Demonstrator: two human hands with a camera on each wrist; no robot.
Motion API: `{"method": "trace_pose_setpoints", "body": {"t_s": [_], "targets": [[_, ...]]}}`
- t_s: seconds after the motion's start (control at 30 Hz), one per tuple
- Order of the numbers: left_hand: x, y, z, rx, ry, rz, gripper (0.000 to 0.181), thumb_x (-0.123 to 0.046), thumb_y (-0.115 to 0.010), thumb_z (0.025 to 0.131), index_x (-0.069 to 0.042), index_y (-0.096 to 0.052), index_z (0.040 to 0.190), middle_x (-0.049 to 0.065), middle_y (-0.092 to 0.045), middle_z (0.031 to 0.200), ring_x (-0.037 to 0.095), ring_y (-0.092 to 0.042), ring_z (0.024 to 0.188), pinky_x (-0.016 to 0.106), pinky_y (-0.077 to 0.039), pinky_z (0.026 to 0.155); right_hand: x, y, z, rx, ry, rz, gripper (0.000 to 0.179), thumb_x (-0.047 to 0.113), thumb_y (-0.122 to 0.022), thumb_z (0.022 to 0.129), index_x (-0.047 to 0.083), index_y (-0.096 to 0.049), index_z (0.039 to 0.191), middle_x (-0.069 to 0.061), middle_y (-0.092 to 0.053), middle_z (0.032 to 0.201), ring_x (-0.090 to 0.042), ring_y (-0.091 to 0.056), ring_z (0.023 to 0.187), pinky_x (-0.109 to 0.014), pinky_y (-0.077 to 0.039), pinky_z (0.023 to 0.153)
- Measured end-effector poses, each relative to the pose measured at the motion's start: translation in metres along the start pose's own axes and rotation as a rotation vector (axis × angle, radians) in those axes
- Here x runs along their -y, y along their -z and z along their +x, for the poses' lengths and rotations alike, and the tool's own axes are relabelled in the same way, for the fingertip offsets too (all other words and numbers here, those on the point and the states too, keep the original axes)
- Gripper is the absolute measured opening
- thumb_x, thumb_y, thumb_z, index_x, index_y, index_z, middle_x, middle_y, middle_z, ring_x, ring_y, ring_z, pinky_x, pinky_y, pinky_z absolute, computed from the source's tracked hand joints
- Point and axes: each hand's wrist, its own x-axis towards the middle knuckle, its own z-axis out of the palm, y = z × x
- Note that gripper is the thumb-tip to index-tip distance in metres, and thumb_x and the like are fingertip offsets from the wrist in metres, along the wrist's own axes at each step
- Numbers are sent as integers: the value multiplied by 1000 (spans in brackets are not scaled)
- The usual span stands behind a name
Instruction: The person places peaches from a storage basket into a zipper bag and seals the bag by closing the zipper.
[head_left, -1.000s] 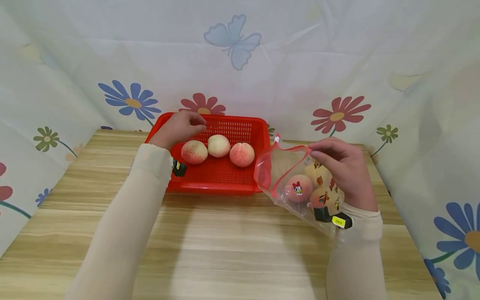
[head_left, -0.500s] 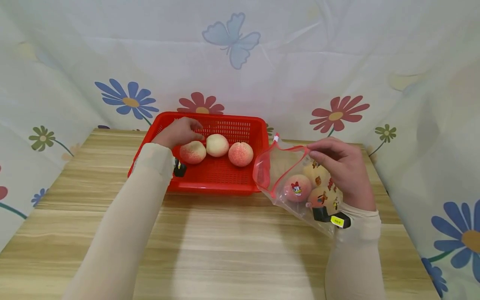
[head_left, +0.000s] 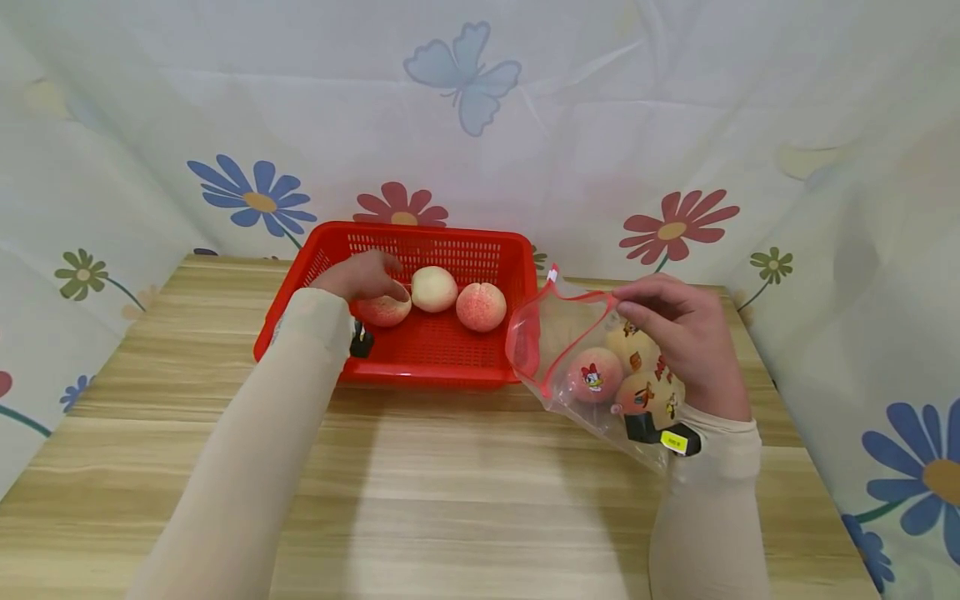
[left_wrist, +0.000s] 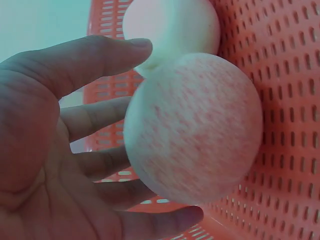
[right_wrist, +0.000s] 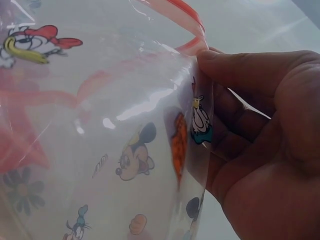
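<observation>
Inside the red basket, my left hand reaches down over the leftmost peach. The left wrist view shows its thumb and fingers spread loosely behind and beside that speckled peach, not closed round it. To its right lie a pale peach and a pinker peach. My right hand pinches the red-edged rim of a clear zip bag between thumb and fingers, its mouth held apart towards the basket. Several peaches show through the bag's cartoon-printed side.
A wood-grain table bears the basket and the bag. Behind it and at both sides hangs a white cloth printed with flowers and a butterfly. The bag's mouth sits right at the basket's right end.
My left hand has come down from above the basket's back left to the leftmost peach, now partly covering it. The right hand stays at the bag's rim.
</observation>
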Motion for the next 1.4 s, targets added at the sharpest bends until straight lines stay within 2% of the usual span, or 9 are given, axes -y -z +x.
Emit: {"method": "trace_pose_setpoints", "body": {"t_s": [0.1,0.3,0.47,0.73,0.9,1.0,1.23,1.4], "targets": [[2,0,-2,18,63,60,67,-31,-81,76,-16,-55,136,7,-57,131,30,-50,116,54,-47,99,1,0,0,3,1,3,17,1,-67,88,-5,-70,104,7,-69,95,-18,-62,77,-17,-55,70],[5,1,-4,44,108,52,78,-31,-81,75,-16,-47,143,10,-51,138,33,-46,121,58,-45,100,2,0,0,5,9,-4,17,1,-67,88,-5,-70,104,8,-69,94,-18,-62,77,-17,-55,70],[4,3,-6,42,84,98,77,-31,-81,76,-14,-47,143,11,-51,139,34,-46,121,57,-46,99,1,-1,0,10,20,7,16,0,-66,89,-6,-69,103,8,-69,94,-13,-62,75,-16,-55,69],[-3,8,-16,11,70,69,63,-32,-82,75,-18,-57,132,7,-57,125,30,-49,113,48,-55,88,0,-1,0,12,27,10,16,-1,-65,89,-6,-69,103,8,-69,94,-12,-61,75,-16,-54,69],[-10,10,-18,28,63,28,55,-29,-81,76,-18,-60,126,8,-58,121,29,-48,113,42,-56,83,0,0,-1,12,11,-19,17,1,-66,89,-4,-70,104,9,-69,95,-14,-62,77,-17,-55,71],[-13,11,-19,32,50,34,54,-28,-81,76,-18,-60,125,8,-58,118,28,-48,113,40,-57,80,-1,0,-1,13,13,-25,17,1,-66,89,-4,-70,104,9,-69,94,-14,-62,76,-17,-55,71],[-25,14,-30,-31,-15,152,72,-29,-83,74,-14,-53,137,7,-58,125,30,-51,112,47,-56,86,-1,0,-1,16,27,-23,16,0,-66,89,-4,-70,104,9,-69,93,-11,-62,75,-17,-55,70],[-32,16,-36,-52,-55,198,69,-29,-83,75,-15,-54,136,6,-61,122,28,-52,111,45,-56,87,-1,0,-1,18,29,-25,16,0,-66,89,-4,-70,104,9,-69,94,-15,-62,75,-17,-55,71]]}}
